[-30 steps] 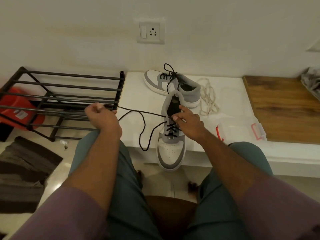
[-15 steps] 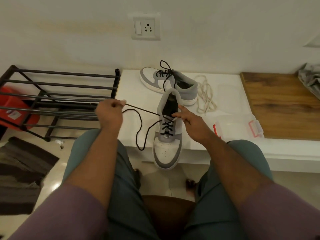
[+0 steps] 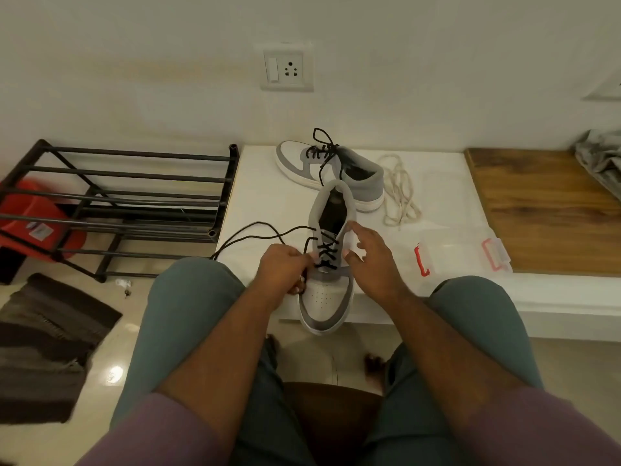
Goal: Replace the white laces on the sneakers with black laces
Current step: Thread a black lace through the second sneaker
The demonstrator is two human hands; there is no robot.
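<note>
Four black lace crossings span near sneaker, upper eyelets unlaced.

Grey-and-white sneakers carry black laces; cream laces lie on the white worktop. Black rack, red bucket, striped dark mat.

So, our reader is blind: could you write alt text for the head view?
A person's left hand pinches a black lace beside a half-laced grey-and-white sneaker that the right hand steadies on a white bench. Behind lie a laced matching sneaker and loose white laces.
</note>
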